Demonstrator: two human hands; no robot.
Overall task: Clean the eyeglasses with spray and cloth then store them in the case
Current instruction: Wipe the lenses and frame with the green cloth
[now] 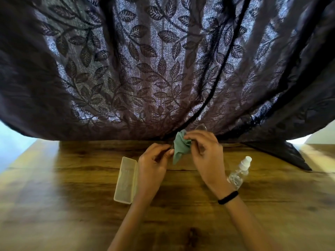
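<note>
I hold the eyeglasses up over the wooden table; only one clear lens shows above my fingers. My right hand pinches a green cloth around the glasses. My left hand pinches the frame at its left end, mostly hidden by the cloth. A translucent glasses case lies on the table left of my left wrist, lid down. A clear spray bottle with a white nozzle lies on its side right of my right wrist.
A dark leaf-patterned curtain hangs close behind the table's far edge, one corner draped onto the table at the right. A black band circles my right wrist.
</note>
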